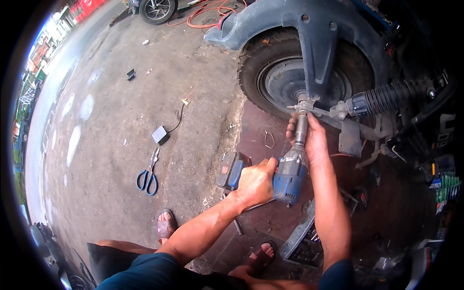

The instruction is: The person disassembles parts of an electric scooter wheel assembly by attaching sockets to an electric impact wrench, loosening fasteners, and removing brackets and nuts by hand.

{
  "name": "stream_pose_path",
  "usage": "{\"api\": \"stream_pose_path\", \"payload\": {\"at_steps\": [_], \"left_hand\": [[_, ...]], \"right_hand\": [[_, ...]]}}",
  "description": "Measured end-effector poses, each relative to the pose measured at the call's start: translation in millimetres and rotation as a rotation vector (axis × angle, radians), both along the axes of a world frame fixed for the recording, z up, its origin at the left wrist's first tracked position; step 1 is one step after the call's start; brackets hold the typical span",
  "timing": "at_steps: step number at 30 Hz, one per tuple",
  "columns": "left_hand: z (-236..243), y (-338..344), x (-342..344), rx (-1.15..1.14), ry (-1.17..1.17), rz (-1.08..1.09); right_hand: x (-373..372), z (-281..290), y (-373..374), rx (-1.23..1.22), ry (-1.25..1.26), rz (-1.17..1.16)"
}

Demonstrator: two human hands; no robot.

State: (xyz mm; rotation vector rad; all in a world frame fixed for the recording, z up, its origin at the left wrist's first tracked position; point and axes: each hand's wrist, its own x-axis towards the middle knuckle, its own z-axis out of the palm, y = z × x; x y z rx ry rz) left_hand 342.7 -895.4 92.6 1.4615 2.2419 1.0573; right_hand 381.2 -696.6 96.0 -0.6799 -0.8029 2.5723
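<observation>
My left hand (257,183) is wrapped round the handle of a blue and grey cordless impact wrench (290,181), whose battery (232,170) sticks out to the left. A long metal socket (301,128) on its nose points away from me, its far end at the axle fitting (304,104) of a scooter wheel (249,72). My right hand (316,140) is closed round the socket from below, fingers on its left side; part of the grip is hidden. Just right of that joint, a black coil shock absorber (386,100) meets the bracket. A grey plastic fender (290,21) arches over the tyre.
Blue-handled scissors (147,181) and a small box with a wire (160,135) lie on the concrete at left. A bent wire clip (269,140) rests below the tyre. By my right forearm stands a metal tool tray (295,237). An orange hose (195,19) coils at the back.
</observation>
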Motion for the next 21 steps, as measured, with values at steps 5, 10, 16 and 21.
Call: {"api": "stream_pose_path", "payload": {"at_steps": [5,10,16,21], "left_hand": [[7,-2,0,-0.085,0.0,-0.005],[11,-14,2,-0.034,0.027,-0.034],[-7,-63,-2,-0.185,0.053,-0.181],[-41,-98,-5,-0.341,0.164,-0.358]], "right_hand": [[-3,3,-4,0.02,-0.039,-0.019],[8,-1,-2,0.109,-0.075,0.053],[41,-36,-49,-0.058,-0.281,0.162],[84,-78,-56,-0.022,-0.546,0.424]]}}
